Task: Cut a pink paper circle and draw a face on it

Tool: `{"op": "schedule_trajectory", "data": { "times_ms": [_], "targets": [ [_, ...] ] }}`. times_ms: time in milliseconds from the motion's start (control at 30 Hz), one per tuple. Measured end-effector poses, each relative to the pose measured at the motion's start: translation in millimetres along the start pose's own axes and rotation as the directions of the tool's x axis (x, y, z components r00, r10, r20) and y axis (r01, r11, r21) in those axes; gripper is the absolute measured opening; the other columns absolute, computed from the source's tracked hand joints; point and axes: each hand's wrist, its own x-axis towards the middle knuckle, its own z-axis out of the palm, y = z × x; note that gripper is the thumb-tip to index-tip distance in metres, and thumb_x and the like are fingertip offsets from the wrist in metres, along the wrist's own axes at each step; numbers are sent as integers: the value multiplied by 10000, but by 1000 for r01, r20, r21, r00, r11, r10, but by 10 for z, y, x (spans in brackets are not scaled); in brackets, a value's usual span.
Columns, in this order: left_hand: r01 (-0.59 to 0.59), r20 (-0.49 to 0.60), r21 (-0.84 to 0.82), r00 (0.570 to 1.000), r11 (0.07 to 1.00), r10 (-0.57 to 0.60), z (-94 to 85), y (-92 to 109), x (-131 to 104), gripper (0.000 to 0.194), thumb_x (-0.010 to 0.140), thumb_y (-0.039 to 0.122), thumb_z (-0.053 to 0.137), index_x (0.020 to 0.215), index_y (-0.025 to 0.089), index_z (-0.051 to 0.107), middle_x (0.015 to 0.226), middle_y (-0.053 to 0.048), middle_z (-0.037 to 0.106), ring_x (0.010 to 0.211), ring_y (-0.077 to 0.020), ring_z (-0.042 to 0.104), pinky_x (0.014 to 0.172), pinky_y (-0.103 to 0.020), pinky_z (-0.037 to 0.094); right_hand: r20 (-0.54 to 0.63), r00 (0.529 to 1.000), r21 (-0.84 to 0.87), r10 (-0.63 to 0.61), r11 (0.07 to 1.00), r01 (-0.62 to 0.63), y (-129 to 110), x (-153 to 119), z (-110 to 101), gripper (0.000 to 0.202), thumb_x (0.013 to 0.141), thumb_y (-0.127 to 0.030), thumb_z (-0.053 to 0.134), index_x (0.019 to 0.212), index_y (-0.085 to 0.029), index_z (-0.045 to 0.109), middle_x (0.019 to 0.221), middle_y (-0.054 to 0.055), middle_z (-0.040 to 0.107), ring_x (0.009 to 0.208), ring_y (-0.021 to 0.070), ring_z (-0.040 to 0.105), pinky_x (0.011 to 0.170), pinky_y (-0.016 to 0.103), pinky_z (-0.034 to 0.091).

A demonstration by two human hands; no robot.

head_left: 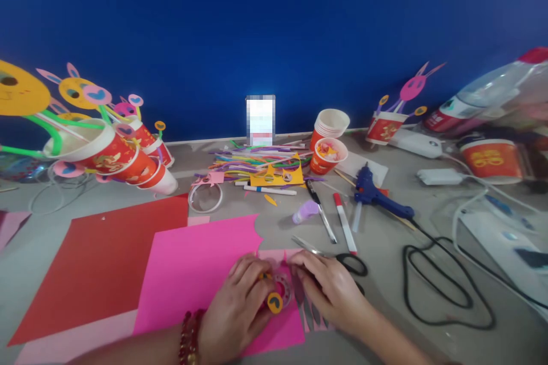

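My left hand (233, 302), with a red bead bracelet at the wrist, is closed around a small clear tape roll (285, 290). A yellow paper disc with a dark heart (274, 303) shows at the same fingers. Just to the right, my right hand (329, 291) is closed, thumb and index fingertip together at the roll's upper right; what they pinch is too small to tell. Beneath the hands lie a bright pink sheet (192, 274) and a light pink strip with dark cut shapes (317, 316). Scissors (353, 264) lie partly behind my right hand.
Red paper (107, 262) lies left, below tilted decorated cups (107, 151). Pipe cleaners (240, 159), a tape ring (206, 198), a glue stick (305, 212), a marker (345, 222) and a scrap cup (326, 157) stand further back. Right are a blue glue gun (379, 194) and its looped cord (449, 322).
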Motion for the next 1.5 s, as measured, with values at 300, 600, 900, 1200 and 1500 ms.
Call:
{"op": "schedule_trajectory", "data": {
  "times_ms": [300,600,900,1200,1500],
  "targets": [
    [-28,-26,6,999,1000,28,67,-33,-51,181,932,214,532,1113,199,543,1211,-104,532,1150,-262,464,1023,-450,400,-17,1000,-42,2,999,-3,16,-14,63,248,848,-76,424,1007,-212,555,897,50,664,802,200,621,675,272,423],
    [-23,-47,4,999,1000,23,113,-52,-75,162,931,255,563,1077,190,540,1198,-101,522,1143,-266,459,1007,-437,399,15,998,-76,-58,995,59,-28,-22,48,112,886,-194,530,984,-213,582,886,35,657,756,178,612,635,248,412],
    [-91,-68,-29,994,995,89,52,-55,-92,522,856,359,664,1281,192,412,1246,-131,523,1192,-295,453,1032,-473,405,-10,994,-145,-104,984,102,-45,-24,104,69,845,-194,569,905,-210,600,894,46,658,787,178,616,655,240,427],
    [77,-105,-12,991,997,-78,-66,-147,-27,99,962,198,486,1043,218,538,1044,-68,607,1000,-244,541,884,-409,443,-26,993,-163,-115,981,109,-46,-20,112,15,859,-201,570,862,-208,583,809,30,623,710,163,580,601,228,386],
    [166,-150,-163,970,973,-190,-9,-120,-17,69,920,195,547,860,204,515,898,-26,612,890,-207,552,808,-337,433,-26,995,-140,-100,986,95,-61,-18,112,34,871,-192,560,849,-207,581,787,14,603,664,150,565,577,232,374]
  ]
}}
